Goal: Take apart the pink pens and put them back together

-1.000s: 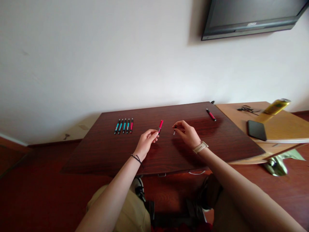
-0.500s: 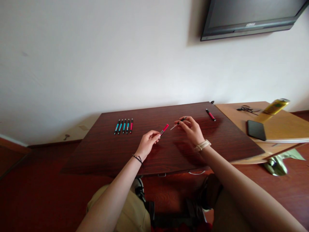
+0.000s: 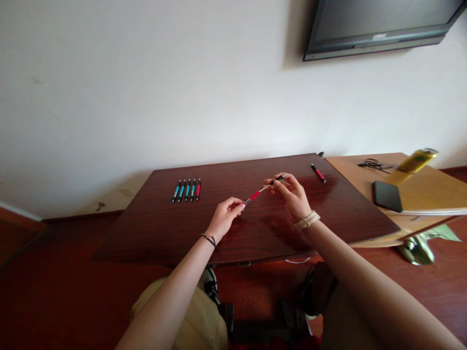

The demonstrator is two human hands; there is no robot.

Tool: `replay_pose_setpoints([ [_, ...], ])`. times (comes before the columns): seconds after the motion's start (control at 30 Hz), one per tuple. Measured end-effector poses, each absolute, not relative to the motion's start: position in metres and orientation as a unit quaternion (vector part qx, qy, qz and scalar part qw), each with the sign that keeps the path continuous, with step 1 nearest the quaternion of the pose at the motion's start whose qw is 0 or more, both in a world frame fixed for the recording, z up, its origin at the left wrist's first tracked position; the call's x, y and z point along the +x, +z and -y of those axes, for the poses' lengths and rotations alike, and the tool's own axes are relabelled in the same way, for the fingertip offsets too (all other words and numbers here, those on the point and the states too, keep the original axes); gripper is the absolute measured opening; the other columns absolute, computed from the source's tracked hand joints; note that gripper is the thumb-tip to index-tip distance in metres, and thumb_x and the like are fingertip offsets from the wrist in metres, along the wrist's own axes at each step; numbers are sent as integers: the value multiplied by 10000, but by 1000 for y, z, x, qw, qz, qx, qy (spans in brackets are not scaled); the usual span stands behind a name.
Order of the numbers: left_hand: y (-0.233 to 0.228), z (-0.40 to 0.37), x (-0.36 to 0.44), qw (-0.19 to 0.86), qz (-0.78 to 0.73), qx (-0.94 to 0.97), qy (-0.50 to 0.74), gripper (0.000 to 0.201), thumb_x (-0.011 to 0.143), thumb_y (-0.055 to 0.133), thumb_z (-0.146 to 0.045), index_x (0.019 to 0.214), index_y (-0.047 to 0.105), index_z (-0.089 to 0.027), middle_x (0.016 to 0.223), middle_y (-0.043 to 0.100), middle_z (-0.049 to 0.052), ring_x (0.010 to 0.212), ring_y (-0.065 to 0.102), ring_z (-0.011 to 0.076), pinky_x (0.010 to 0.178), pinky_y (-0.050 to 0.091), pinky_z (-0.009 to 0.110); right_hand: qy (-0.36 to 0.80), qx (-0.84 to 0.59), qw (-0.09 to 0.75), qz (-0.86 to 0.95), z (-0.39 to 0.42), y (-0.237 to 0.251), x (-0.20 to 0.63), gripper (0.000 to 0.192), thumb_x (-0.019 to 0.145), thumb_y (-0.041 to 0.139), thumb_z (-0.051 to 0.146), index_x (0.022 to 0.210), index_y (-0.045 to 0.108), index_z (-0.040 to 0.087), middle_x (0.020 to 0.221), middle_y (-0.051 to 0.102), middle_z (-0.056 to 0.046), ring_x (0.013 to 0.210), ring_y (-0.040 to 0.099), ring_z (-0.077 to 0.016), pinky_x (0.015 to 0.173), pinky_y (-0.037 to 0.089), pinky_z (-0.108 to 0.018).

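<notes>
Closing the earlier gap, the refill (image 3: 265,188) apparently enters the barrel (image 3: 254,196).

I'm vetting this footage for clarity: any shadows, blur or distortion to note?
Head view, left of the television: soft shadow on the wall; head view, under the right hand: a dark patch, shadow or reflection; head view, right side: the yellow can looks stretched and soft, probably lens distortion.

Wht wall (image 3: 182,87) w/ blk TV (image 3: 383,29) upper R; dk-brn desk (image 3: 164,223), red-brn floor (image 3: 54,282).
</notes>
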State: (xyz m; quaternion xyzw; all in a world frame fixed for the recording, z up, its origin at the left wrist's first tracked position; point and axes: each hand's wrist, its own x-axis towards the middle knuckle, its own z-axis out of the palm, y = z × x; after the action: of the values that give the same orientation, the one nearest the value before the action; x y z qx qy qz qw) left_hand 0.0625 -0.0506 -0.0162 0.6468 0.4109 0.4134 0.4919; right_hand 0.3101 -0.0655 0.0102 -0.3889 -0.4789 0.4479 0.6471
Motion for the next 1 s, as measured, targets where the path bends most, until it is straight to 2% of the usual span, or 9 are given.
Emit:
replay_pose_setpoints([
  [0.23,-14,53,63,489,-414,647,413,277,898,722,-450,959,725,-180,846,686,29,725,599,148,695,483,268,420,-398,666,471,65,11,312,378,899,724,559,1120,565,296,1209,763,-59,1026,752,-194,829,605,-304],
  [0.37,-13,54,64,489,-416,645,415,269,896,725,-445,960,727,-184,840,686,27,722,599,147,694,483,268,436,-394,647,485,66,10,312,363,896,737,537,1119,576,299,1190,769,-55,1039,750,-198,832,603,-307],
  [0.5,-12,54,65,489,-414,646,415,280,893,727,-457,960,728,-185,838,687,26,719,602,149,691,481,268,450,-398,621,503,68,8,306,371,899,729,548,1128,578,299,1184,776,-61,1043,746,-202,867,606,-338],
  [0.77,-11,54,65,488,-414,645,417,282,897,726,-460,961,727,-185,830,682,24,715,601,146,688,479,266,483,-377,629,479,67,0,298,357,883,758,512,1109,598,288,1216,772,-58,1081,730,-198,985,577,-362],
  [1.0,-10,55,68,491,-410,643,421,287,893,728,-466,949,724,-185,812,672,21,709,591,145,688,478,265,505,-386,600,485,70,0,294,378,874,758,541,1100,597,284,1243,768,-70,1148,711,-216,945,585,-350],
])
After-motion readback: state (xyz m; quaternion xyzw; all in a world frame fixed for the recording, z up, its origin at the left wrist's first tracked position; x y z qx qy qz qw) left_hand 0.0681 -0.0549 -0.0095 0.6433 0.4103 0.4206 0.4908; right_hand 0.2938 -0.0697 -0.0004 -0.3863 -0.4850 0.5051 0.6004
